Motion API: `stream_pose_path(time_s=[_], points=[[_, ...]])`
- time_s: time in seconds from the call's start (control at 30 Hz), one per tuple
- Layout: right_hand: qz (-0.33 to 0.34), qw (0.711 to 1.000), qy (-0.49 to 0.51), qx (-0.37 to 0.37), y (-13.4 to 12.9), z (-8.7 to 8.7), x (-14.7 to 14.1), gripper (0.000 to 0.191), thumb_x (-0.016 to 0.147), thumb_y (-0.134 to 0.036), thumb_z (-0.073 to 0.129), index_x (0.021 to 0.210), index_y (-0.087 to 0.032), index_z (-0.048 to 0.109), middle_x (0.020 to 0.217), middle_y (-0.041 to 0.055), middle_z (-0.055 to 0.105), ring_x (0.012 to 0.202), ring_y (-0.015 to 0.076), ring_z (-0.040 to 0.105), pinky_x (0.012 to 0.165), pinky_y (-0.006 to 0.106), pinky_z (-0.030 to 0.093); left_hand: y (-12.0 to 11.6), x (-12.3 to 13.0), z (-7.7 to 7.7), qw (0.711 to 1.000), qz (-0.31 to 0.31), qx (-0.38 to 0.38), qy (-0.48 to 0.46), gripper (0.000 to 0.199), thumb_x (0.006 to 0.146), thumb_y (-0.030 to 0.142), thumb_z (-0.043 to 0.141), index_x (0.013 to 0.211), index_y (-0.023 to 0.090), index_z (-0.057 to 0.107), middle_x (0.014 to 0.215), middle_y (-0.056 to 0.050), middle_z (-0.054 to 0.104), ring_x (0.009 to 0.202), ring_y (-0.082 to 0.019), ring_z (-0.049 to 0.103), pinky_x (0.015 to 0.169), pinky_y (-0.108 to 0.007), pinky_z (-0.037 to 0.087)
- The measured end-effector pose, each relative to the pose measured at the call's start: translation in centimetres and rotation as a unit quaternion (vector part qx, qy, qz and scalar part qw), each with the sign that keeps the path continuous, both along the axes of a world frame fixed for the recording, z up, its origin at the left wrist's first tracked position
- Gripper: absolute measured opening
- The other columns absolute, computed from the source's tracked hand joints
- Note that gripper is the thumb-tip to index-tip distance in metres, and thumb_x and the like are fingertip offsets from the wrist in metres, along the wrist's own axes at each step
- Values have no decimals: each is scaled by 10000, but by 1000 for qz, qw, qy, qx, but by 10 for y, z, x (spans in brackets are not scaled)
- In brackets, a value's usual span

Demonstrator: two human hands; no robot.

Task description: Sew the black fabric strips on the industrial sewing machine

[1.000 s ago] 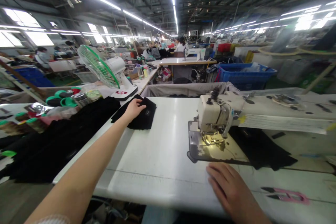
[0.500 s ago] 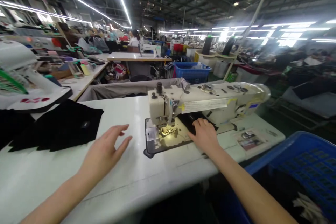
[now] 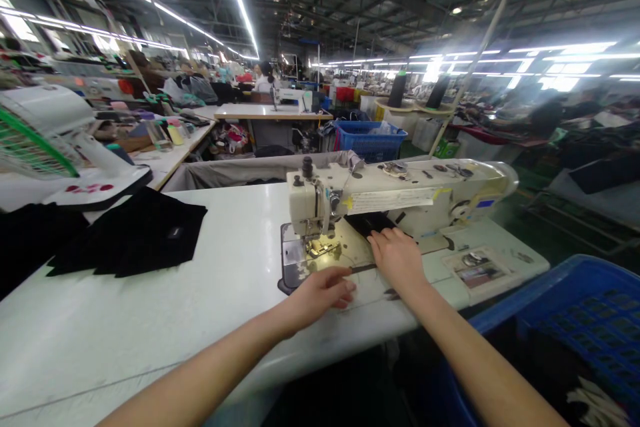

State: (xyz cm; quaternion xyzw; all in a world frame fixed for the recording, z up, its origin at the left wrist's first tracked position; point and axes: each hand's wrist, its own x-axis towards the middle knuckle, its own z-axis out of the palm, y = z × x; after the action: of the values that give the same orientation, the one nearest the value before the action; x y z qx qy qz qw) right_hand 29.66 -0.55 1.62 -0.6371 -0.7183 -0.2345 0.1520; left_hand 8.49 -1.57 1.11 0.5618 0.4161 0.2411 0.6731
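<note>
A white sewing machine [image 3: 370, 193] stands on the pale table [image 3: 240, 233], its lamp lighting the needle plate. Under the machine's arm lies a black cloth piece [image 3: 367, 225], partly hidden. My right hand [image 3: 397, 257] rests on the near edge of that cloth, fingers together and pressed on it. In front of the needle plate is my left hand [image 3: 323, 293], its fingers loosely curled and slightly apart, holding nothing. A stack of black cloth pieces [image 3: 135, 233] with a small label lies on the table's left part.
At the far left stands a white and green fan [image 3: 55, 133]. A blue basket [image 3: 575, 307] with dark cloth is at the lower right. Behind the machine are a grey cloth-lined bin [image 3: 215, 173] and another blue basket [image 3: 370, 137]. A person [image 3: 263, 80] sits farther back.
My left hand has moved right, from beside the cloth stack to the front of the needle plate. My right hand stays on the black cloth. The view has shifted slightly.
</note>
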Motion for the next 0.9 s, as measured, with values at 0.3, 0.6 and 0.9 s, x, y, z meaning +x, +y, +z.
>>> stream_pose_path(time_s=[0.3, 0.6, 0.9], points=[[166, 976, 140, -1, -64, 14, -20, 291, 1021, -311, 480, 1025, -146, 720, 856, 79, 649, 822, 234, 574, 750, 367, 429, 23, 48, 17, 924, 200, -212, -247, 151, 918, 14, 526, 872, 89, 649, 843, -89, 714, 698, -124, 676, 693, -209, 563], [67, 678, 609, -406, -94, -16, -34, 424, 845, -588, 575, 787, -174, 646, 664, 2, 593, 605, 171, 606, 553, 289, 517, -31, -33, -3, 925, 190, -220, -244, 177, 833, 129, 683, 1009, 109, 684, 978, -115, 748, 824, -205, 722, 822, -311, 587], [71, 562, 674, -474, -108, -36, -87, 499, 787, -676, 646, 765, -180, 591, 582, -51, 542, 476, 114, 565, 447, 222, 473, 41, -104, 26, 992, 77, -2, 95, 323, 664, 376, 853, 875, 149, 761, 854, -49, 752, 819, -189, 662, 826, -303, 490]])
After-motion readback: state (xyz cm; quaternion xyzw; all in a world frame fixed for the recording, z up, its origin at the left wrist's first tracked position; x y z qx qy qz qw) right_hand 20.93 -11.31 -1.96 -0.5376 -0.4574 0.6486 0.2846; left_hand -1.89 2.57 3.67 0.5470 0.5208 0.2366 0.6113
